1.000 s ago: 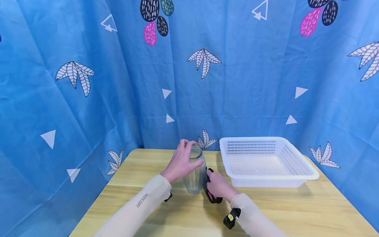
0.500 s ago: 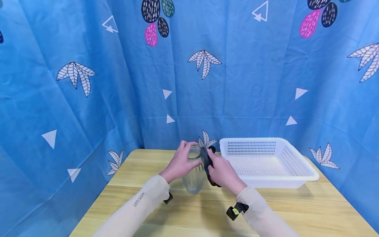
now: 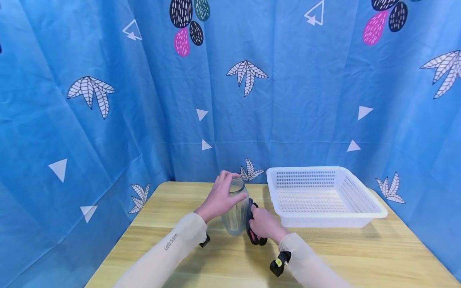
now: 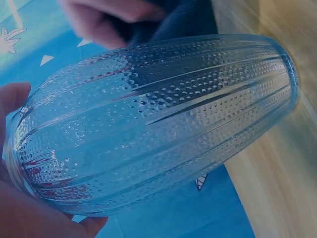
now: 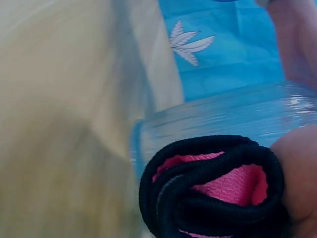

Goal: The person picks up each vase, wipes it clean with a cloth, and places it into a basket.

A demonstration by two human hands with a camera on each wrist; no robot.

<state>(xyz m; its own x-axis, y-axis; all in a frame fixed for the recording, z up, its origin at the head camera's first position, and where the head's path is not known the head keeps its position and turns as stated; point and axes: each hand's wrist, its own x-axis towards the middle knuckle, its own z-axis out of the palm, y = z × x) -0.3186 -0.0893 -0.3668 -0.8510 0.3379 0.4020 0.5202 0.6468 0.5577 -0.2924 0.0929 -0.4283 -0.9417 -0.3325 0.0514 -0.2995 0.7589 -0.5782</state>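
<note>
A clear glass vase (image 3: pixel 235 220) with ribbed, dimpled sides (image 4: pixel 163 119) stands upright on the table. My left hand (image 3: pixel 222 199) grips it around the rim, fingers at the far side and thumb at the near side. In my right hand (image 3: pixel 267 225) is a folded cloth (image 3: pixel 256 239), dark outside with black edging. Its pink inner face (image 5: pixel 230 186) shows in the folds in the right wrist view. I hold the cloth along the vase's right side, low down near the base. My right fingers are partly hidden by the cloth.
A white perforated plastic basket (image 3: pixel 324 220) stands at the right back of the wooden table (image 3: pixel 360 260). Behind and on both sides hangs a blue patterned curtain (image 3: pixel 306 100). Each wrist wears a small black camera.
My right hand and the cloth rose to the vase's rim half a second ago, then came back down along its side. The left hand and the vase stayed in place.
</note>
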